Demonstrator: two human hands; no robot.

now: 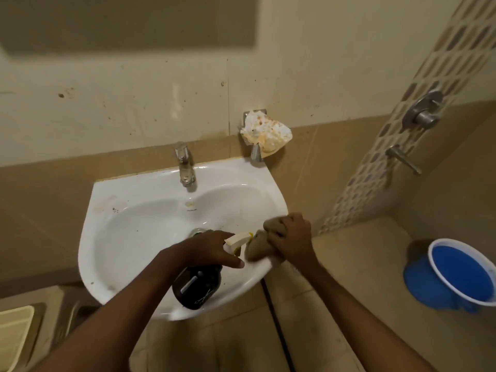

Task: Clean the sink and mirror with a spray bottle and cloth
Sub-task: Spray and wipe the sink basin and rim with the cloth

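Left hand (212, 249) is wrapped around the dark spray bottle (197, 287) over the near side of the white sink (128, 237), nozzle aimed right. Right hand (291, 240) is bunched tight around the brownish cloth (259, 244) on the sink's right rim. Blue bucket (456, 277) sits far right.

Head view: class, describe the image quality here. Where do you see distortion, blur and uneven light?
Head view: wide-angle lens bends the wall tile lines and stretches both forearms at the bottom edge; the upper wall and the mosaic strip look smeared; dim warm light, with soft shine on the sink and tap; the dark spray bottle in the left hand shows little detail; the right hand grips the cloth.
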